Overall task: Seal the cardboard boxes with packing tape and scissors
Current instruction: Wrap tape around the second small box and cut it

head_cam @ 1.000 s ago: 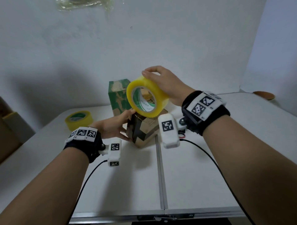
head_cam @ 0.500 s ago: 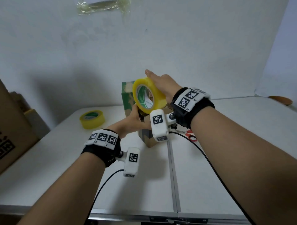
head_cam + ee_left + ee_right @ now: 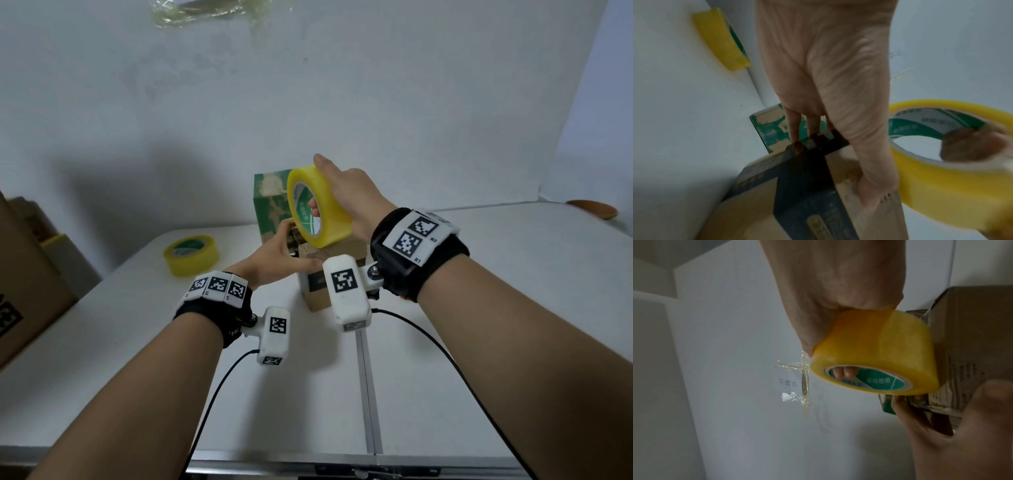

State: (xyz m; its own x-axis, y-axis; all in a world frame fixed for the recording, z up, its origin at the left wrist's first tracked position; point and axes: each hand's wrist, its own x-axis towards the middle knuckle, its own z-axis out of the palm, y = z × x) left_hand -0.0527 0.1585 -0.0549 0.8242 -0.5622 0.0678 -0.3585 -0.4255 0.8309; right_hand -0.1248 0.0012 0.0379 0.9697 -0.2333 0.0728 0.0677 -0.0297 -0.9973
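Note:
My right hand (image 3: 337,185) holds a yellow packing tape roll (image 3: 329,219) upright just above the small brown cardboard box (image 3: 317,296), with fingers through the green core. In the right wrist view the tape roll (image 3: 875,353) sits against the box (image 3: 972,337). My left hand (image 3: 277,253) grips the top of that box. In the left wrist view its thumb lies on the box (image 3: 797,194) and its fingers (image 3: 795,129) reach over the far edge. A green printed box (image 3: 270,205) stands right behind. Scissors are not visible.
A second yellow tape roll (image 3: 190,255) lies flat at the back left of the white table (image 3: 479,377). A large cardboard box (image 3: 20,274) stands off the left edge. An orange object (image 3: 592,210) lies far right. Tape scraps (image 3: 205,13) stick to the wall.
The roll has turned edge-on and come down close to the box top. My left hand has shifted from the box's side up onto its top.

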